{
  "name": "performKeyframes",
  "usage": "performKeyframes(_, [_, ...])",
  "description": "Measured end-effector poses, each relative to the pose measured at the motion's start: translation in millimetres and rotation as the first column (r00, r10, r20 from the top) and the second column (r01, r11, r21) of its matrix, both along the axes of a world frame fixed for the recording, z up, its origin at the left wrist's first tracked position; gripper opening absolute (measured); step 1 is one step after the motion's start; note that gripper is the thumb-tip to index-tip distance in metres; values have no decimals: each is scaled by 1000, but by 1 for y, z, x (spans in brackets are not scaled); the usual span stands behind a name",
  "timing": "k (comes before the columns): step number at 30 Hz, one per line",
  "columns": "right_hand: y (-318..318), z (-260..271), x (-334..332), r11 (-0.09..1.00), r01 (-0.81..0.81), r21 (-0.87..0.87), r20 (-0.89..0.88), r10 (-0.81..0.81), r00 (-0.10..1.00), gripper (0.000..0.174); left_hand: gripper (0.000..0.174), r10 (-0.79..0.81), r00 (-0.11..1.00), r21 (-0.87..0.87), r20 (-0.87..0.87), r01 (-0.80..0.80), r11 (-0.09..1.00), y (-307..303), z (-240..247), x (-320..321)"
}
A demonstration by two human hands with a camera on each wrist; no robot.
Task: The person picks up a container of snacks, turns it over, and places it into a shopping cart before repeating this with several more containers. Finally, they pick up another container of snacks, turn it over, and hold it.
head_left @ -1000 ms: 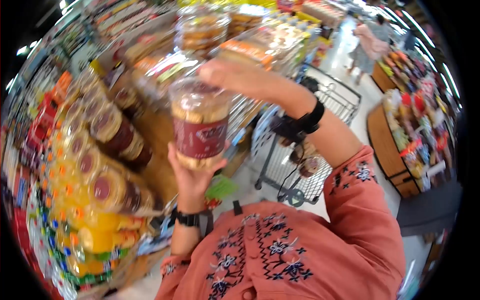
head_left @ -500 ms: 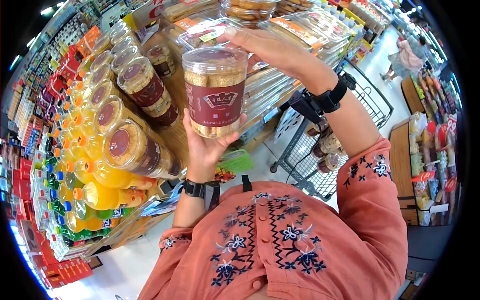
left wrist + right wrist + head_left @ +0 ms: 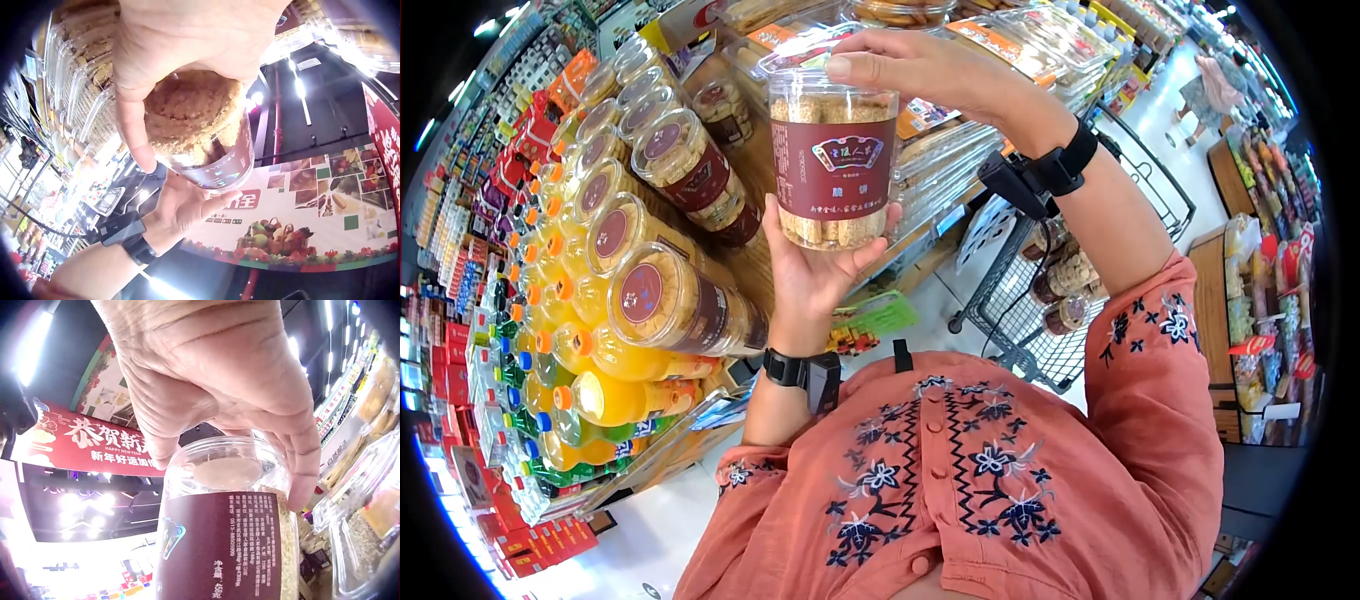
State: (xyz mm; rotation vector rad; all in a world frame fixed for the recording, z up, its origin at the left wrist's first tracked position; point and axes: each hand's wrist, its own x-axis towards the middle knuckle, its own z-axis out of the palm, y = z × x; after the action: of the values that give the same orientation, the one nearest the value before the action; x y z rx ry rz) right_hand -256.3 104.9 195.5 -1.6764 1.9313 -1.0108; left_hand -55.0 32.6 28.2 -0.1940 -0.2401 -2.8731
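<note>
A clear round jar of pale rolled biscuits with a maroon label (image 3: 836, 168) is held upright between the hands. The left hand (image 3: 805, 275) grips it from below, fingers and thumb around the base; the left wrist view shows the jar's underside (image 3: 194, 106) with the left hand (image 3: 187, 37) about it. Over the lid lies the right hand (image 3: 930, 72). In the right wrist view the right hand (image 3: 219, 381) has thumb and fingers bent round the rim of the clear lid (image 3: 219, 464).
Similar jars (image 3: 685, 165) stand in rows at the left, beside orange drink bottles (image 3: 615, 395). Clear food packs (image 3: 1020, 45) lie behind the jar. A shopping cart (image 3: 1025, 345) holding several jars is at the right, with a wooden display (image 3: 1200, 290) and a distant person (image 3: 1200, 98) beyond.
The right hand has come down onto the lid from just above and behind it. The jar, in the left hand, has risen slightly in the head view.
</note>
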Motion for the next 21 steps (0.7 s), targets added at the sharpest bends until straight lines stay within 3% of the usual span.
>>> performKeyframes(7, [-8,0,0,999,-12,-52,2,12,1000,67,89,-17,1000,40,-11,17,999,-3,6,4])
performKeyframes(10, [-13,-3,0,997,5,-77,82,1,997,94,89,-15,1000,22,-17,15,1000,-6,8,5])
performKeyframes(13, [-17,-2,2,997,8,-74,64,-4,998,96,89,-22,1000,6,-19,22,1000,-9,5,8])
performKeyframes(19, [-21,3,15,999,8,-47,66,-5,998,98,88,-19,999,-8,-29,19,1000,-14,5,16])
performKeyframes(21, [-22,5,17,1000,3,-10,51,-2,999,78,88,-8,1000,-15,-28,7,1000,-16,6,20])
